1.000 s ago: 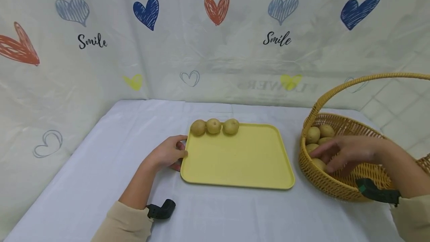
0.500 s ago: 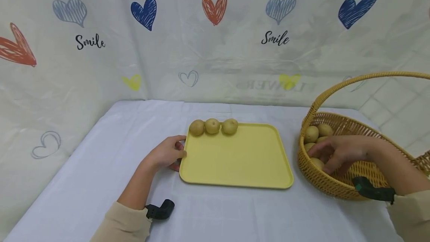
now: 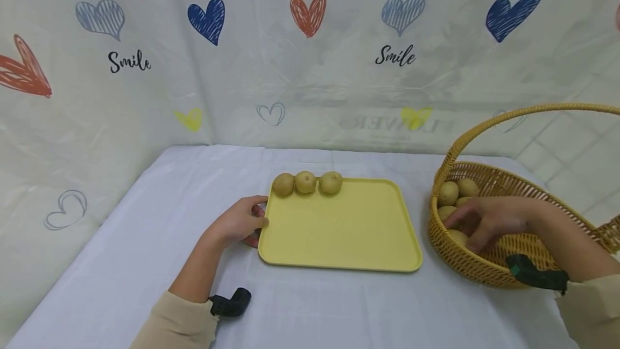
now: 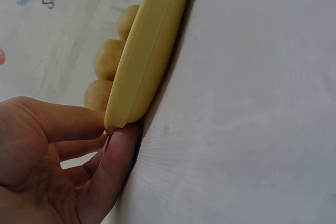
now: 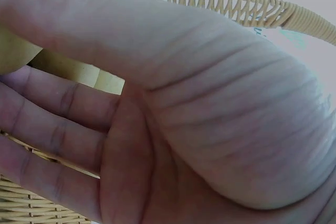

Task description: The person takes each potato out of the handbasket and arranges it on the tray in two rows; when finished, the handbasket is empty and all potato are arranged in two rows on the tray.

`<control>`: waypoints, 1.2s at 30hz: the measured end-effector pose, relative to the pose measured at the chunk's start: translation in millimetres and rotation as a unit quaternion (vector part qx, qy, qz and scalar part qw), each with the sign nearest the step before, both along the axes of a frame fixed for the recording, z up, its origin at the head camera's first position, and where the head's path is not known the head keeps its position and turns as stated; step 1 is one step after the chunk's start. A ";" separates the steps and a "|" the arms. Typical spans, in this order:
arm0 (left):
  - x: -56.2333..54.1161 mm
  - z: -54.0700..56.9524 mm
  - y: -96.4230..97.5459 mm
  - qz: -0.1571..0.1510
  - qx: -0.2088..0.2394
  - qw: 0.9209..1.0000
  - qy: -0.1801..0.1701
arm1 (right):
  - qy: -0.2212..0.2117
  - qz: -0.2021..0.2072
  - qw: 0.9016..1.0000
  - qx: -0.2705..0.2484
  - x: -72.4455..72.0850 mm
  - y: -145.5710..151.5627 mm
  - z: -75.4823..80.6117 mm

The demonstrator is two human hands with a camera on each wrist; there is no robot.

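Observation:
At the left edge of the yellow tray (image 3: 339, 230), my left hand (image 3: 239, 222) pinches the rim between thumb and fingers; the left wrist view shows the fingertips against the tray's edge (image 4: 142, 72). Three potatoes (image 3: 305, 182) sit in a row along the tray's far left side. My right hand (image 3: 499, 222) reaches into the wicker basket (image 3: 484, 273), its thumb and fingers around a potato (image 3: 458, 237) near the basket's left wall. That potato (image 5: 16, 51) shows between thumb and fingers in the right wrist view, mostly hidden.
Several more potatoes (image 3: 448, 193) lie in the left part of the basket. Its tall handle (image 3: 484, 128) arches above the right forearm. A white cloth covers the table (image 3: 310, 306), and a curtain printed with hearts (image 3: 310, 79) hangs behind.
My right hand has settled lower in the basket and closed its thumb and fingers round the potato. The left hand stays on the tray rim, and the head view has shifted slightly.

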State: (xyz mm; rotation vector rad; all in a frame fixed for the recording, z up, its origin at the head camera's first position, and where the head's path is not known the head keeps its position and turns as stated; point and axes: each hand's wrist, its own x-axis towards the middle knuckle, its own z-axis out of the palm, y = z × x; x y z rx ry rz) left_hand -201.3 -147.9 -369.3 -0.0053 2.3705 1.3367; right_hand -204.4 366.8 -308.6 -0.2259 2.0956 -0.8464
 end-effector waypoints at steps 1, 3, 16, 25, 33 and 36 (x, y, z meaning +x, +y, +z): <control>0.3 0.3 -0.1 0.000 0.000 1.000 0.000 | 0.001 -0.001 1.000 -0.001 0.1 0.7 0.4; 0.5 0.9 -0.1 0.000 -0.002 1.000 0.002 | 0.000 0.001 1.000 -0.007 -0.3 2.7 0.9; 0.2 1.2 -1.0 -0.003 0.001 1.000 0.005 | 0.017 0.026 0.997 -0.072 0.1 16.7 1.4; 0.2 -0.1 -2.0 -0.003 0.003 1.000 0.004 | 0.053 0.034 0.993 -0.101 3.5 20.1 0.2; -0.2 0.4 -1.0 -0.004 0.009 1.000 -0.001 | 0.103 0.028 0.991 -0.079 5.8 24.1 5.8; -0.3 -0.1 -1.3 -0.003 0.008 1.000 0.000 | 0.103 0.027 0.990 -0.091 4.6 27.1 7.1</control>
